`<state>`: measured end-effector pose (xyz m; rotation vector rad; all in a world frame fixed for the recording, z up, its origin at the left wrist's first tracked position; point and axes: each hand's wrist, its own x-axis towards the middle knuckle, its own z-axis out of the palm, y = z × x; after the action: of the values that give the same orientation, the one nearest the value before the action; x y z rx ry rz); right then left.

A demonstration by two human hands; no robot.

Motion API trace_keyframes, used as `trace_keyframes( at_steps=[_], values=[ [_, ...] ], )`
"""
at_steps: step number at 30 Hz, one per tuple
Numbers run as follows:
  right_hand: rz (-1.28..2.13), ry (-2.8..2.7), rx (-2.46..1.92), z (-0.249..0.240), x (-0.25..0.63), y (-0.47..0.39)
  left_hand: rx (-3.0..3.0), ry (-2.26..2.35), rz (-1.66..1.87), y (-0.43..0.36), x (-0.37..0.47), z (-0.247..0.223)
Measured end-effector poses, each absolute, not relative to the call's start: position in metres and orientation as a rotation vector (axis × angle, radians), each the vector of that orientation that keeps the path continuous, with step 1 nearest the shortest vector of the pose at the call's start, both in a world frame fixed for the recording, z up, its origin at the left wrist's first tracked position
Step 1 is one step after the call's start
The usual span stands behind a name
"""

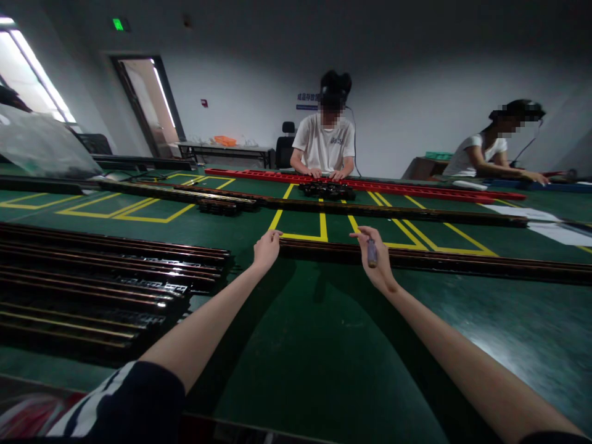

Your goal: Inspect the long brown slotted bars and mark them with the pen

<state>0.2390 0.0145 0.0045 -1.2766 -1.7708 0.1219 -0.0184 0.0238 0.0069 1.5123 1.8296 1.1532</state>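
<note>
A long dark rail (pixel 324 248) with a thin copper-coloured line along it runs across the green table to the right edge. My left hand (pixel 267 250) is closed at the rail's left end, thumb and fingers pinching it. Farther right, my right hand (pixel 380 265) is at the same rail, its index finger and thumb reaching its far side. Tucked in that hand is a screwdriver (pixel 372 253) with a purplish see-through handle; its blade is hidden. A stack of similar dark rails (pixel 115 277) lies to the left of my left hand.
Yellow tape outlines mark the green table (pixel 296 345). Beyond lie another dark rail (pixel 416 213), a red ladder-like frame (pixel 462 192) and a black bundle (pixel 326 190) near a co-worker's hands. White papers (pixel 555 233) lie at right. A second person works at far right.
</note>
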Motion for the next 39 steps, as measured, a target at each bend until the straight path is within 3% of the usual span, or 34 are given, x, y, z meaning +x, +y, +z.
trace_keyframes(
  at_steps=[4, 11, 19, 29, 39],
  values=[
    [0.449, -1.705, -1.11, 0.01, 0.216, 0.011, 1.534, 1.83, 1.166, 0.026, -0.02, 0.005],
    [0.505, -1.739, -0.968, 0.012, 0.167, 0.018, 1.601, 1.897, 1.158, 0.032, -0.021, 0.001],
    [0.855, -1.543, -0.84, 0.012, 0.119, 0.037, 1.592, 1.938, 1.147, 0.034, -0.02, 0.001],
    [0.772, -1.561, -0.926, 0.002, 0.12, 0.019, 1.577, 1.928, 1.168, 0.036, -0.02, -0.002],
    [0.94, -1.481, -0.935, 0.002, 0.119, 0.022, 1.584, 1.948, 1.175, 0.041, -0.021, -0.006]
  ],
)
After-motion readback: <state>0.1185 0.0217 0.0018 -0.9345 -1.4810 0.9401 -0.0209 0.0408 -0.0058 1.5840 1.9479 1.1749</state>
